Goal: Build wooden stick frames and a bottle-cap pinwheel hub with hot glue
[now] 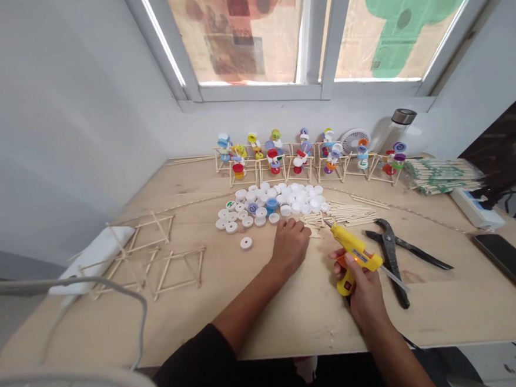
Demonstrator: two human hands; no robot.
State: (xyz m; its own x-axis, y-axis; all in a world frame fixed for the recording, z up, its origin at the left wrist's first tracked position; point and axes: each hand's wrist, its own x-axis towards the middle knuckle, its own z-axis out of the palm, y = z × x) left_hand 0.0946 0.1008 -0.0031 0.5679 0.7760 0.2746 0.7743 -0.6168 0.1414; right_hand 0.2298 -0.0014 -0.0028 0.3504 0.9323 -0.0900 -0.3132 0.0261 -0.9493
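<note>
On the bench (293,321), bottle caps (268,207) lie at eleven o'clock from the glue gun (354,251), with loose sticks (343,214) at twelve, pliers (392,255) just beside at three, stick frames (157,271) at nine, and a row of cap-and-stick models (302,155) behind them all, under the window (317,30).

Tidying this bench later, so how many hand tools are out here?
2. A yellow hot glue gun is gripped in the right hand; black metal pliers lie just to its right on the pale wooden table. Others may be hidden.
</note>
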